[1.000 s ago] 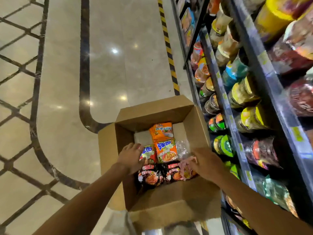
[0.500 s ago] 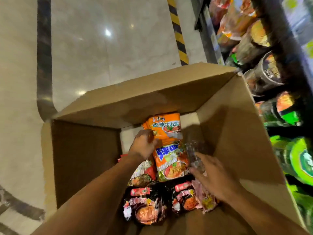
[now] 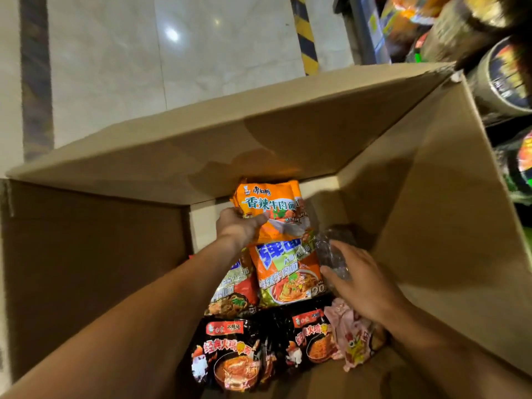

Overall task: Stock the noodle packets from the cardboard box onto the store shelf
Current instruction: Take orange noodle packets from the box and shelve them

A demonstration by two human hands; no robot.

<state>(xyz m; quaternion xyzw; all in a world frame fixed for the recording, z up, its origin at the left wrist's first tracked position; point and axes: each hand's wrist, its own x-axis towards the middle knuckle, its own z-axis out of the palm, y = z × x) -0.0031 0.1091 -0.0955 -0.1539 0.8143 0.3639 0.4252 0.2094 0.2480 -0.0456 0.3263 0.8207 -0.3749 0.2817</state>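
left hand: now pinching orange noodle packet at the cardboard box's far wall, up from the packets nearer a second ago | right hand: fingers relaxed, resting on clear wrapper by the box's right wall | first pick under way; shelf beyond the box's right flap

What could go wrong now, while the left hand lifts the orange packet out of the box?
1. The left hand pinches the orange packet only at its lower corner, so it may slip or tear.
2. The right hand rests on clear plastic wrap; that could snag and drag neighbouring packets.
3. The tall box wall stands between the packets and the shelf cups, so the packet may catch on it.
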